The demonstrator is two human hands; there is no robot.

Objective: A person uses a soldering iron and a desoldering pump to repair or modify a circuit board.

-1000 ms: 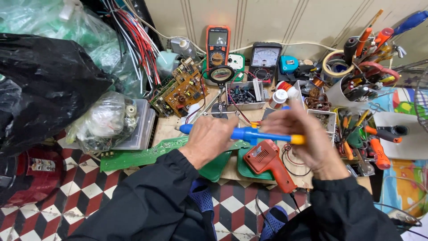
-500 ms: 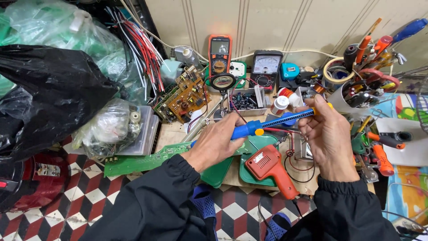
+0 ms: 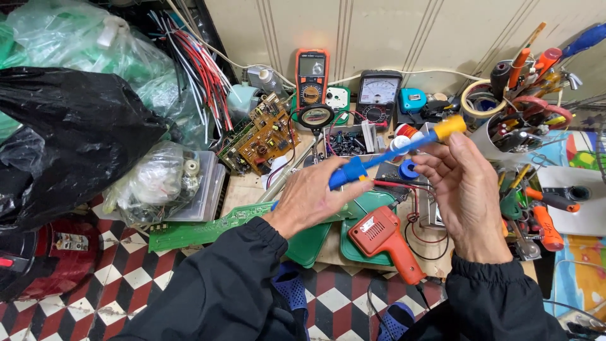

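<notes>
Both hands hold one long blue tool (image 3: 379, 158), a slim tube with a yellow knob at its upper right end, tilted up toward the right. My left hand (image 3: 312, 202) grips its thicker blue lower part. My right hand (image 3: 464, 183) has its fingertips on the shaft just below the yellow knob. Under the hands lie an orange gun-shaped soldering tool (image 3: 382, 240) and green trays (image 3: 363, 211).
A cluttered workbench carries an orange multimeter (image 3: 312, 77), an analogue meter (image 3: 377, 98), a brown circuit board (image 3: 260, 136), a green board (image 3: 202, 228), a round magnifier (image 3: 315, 117) and a pot of tools (image 3: 527, 117). Black bag (image 3: 69, 142) and wire bundle (image 3: 202, 63) sit left.
The blue tool has swung from level to tilted up at the right. My right hand rose with its yellow end, and my left hand stayed low on the thick part.
</notes>
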